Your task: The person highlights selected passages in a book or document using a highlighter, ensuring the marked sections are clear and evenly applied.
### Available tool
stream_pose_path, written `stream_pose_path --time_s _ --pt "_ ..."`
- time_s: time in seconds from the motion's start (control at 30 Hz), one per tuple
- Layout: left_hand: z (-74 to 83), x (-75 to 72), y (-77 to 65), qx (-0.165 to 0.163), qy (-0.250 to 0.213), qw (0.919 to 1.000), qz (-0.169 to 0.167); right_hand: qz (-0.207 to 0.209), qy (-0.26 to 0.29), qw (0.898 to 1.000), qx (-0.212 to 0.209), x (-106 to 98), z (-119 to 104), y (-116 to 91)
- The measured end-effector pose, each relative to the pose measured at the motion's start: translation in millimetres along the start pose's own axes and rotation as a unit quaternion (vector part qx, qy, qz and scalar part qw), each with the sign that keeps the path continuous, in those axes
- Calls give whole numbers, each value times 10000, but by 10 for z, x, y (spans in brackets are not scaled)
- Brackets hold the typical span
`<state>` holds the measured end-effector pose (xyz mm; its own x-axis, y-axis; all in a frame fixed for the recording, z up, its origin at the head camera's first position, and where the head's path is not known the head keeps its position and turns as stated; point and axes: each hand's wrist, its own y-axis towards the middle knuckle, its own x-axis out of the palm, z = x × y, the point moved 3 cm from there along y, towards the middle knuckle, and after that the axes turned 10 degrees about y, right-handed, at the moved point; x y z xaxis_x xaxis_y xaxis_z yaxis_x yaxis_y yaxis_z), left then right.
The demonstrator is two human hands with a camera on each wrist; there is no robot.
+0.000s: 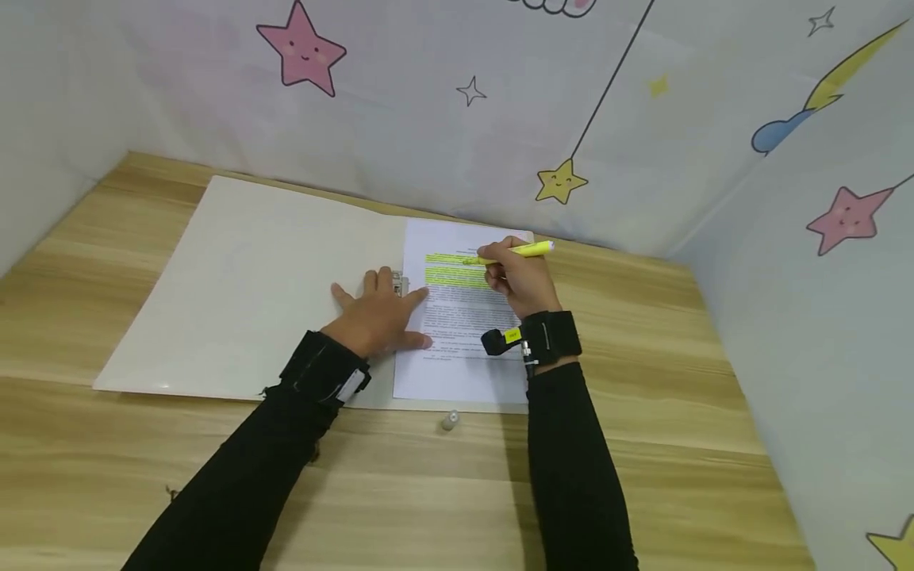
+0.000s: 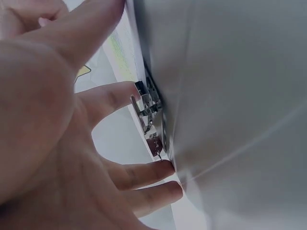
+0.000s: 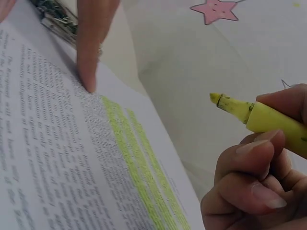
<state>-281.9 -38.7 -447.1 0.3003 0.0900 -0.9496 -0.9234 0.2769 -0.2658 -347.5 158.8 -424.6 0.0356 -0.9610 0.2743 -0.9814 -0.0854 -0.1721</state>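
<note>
A printed sheet [image 1: 464,382] lies on the right half of an opened white folder [image 1: 250,293]. Yellow highlighted lines [image 1: 455,275] run across its upper text. My left hand [image 1: 371,321] is spread over the folder's middle, with thumb and index finger touching the sheet's left edge. Around the folder's metal clip [image 2: 149,108] its fingers stand apart, holding nothing. My right hand [image 1: 527,279] pinches a yellow highlighter [image 1: 534,249] between thumb and fingers. Uncapped, the highlighter [image 3: 276,124] points its tip left over the highlighted part, and in the right wrist view that tip is above the paper.
A small pale cap-like piece [image 1: 450,420] stands on the wooden table [image 1: 400,492] just below the folder's front edge. Behind the table rises a wall [image 1: 400,135] printed with stars, and another wall [image 1: 807,317] borders the right side.
</note>
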Motion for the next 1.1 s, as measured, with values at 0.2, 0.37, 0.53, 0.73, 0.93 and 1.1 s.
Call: stream_pose_path --time_s 0.2,0.37,0.53,0.73,0.93,1.1 --pt "-2 13 14 -27 -32 9999 -103 97 -725 9968 313 164 196 39" --pt "2 8 19 -31 -106 9999 -111 224 -1060 9934 370 247 303 42" --pt "-17 -16 6 -61 -78 9999 -87 160 -1192 9913 541 329 410 59" --pt "-15 -44 -8 -33 3 9999 -158 467 -1399 9875 563 343 466 69" --pt "-34 -71 -14 -71 70 9998 -142 474 -1631 9846 415 363 447 86" --pt "-32 -70 -11 -17 115 9996 -254 499 -1898 9796 429 355 452 80"
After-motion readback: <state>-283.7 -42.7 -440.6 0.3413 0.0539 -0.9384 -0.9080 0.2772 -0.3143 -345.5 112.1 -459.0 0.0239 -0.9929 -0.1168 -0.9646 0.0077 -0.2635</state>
